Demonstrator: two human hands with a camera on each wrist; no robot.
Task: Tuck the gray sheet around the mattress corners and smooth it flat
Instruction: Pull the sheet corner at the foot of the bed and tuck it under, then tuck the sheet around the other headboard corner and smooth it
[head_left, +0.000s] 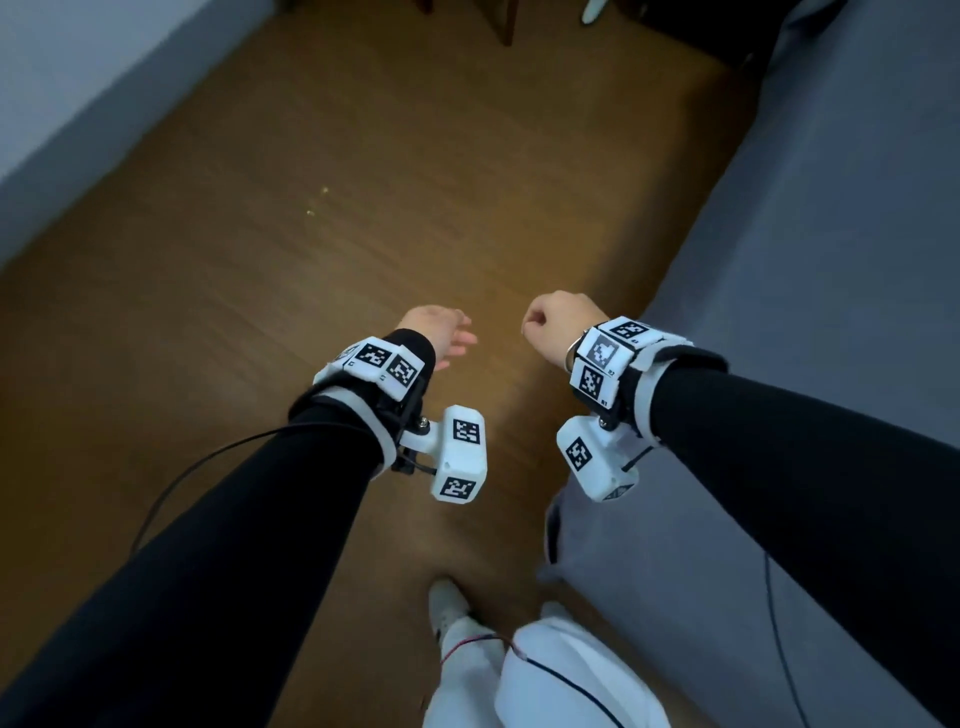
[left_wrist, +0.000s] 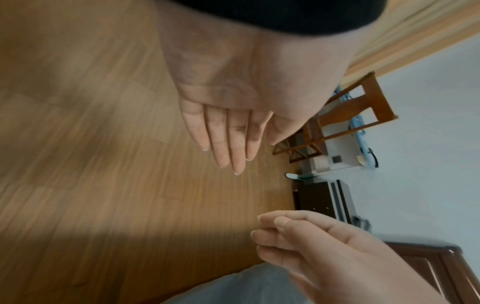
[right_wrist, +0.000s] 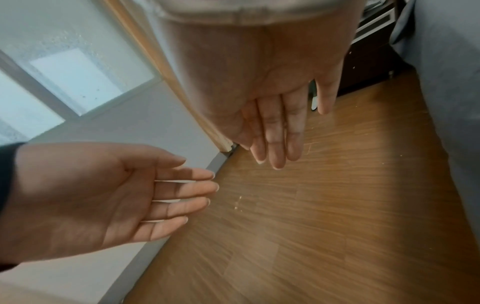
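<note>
Nearest, below both hands, are pale trousers (head_left: 545, 686) and one light shoe (head_left: 447, 597) on the floor (head_left: 311, 234). Two arms in black sleeves (head_left: 234, 519) reach forward, each with a white marker-covered unit (head_left: 460, 452) strapped at the wrist.

The left hand (head_left: 439, 332) hangs in the air above the floor, released, palm down and holding nothing. In the left wrist view its fingers (left_wrist: 223, 139) lie straight and close together.

The right hand (head_left: 558, 322) is level with the left hand and just beside it, apart from it, and also holds nothing. In the head view and the left wrist view its fingers look loosely curled. Its own wrist view shows them straight. It touches neither the sheet nor the left hand.

The gray sheet (head_left: 831, 260) covers the bed to the right of the right hand and runs from beside the person's legs to far beyond the hand. Its top looks mostly flat. Below the right wrist, at the bed's near corner (head_left: 553, 525), the sheet's edge bunches around a paler patch. I cannot tell whether that corner is tucked.

Left of the left hand a pale wall (head_left: 78, 104) meets the floor. Far beyond both hands stand a wooden chair (left_wrist: 350, 115) and a dark cabinet (left_wrist: 319, 197).
</note>
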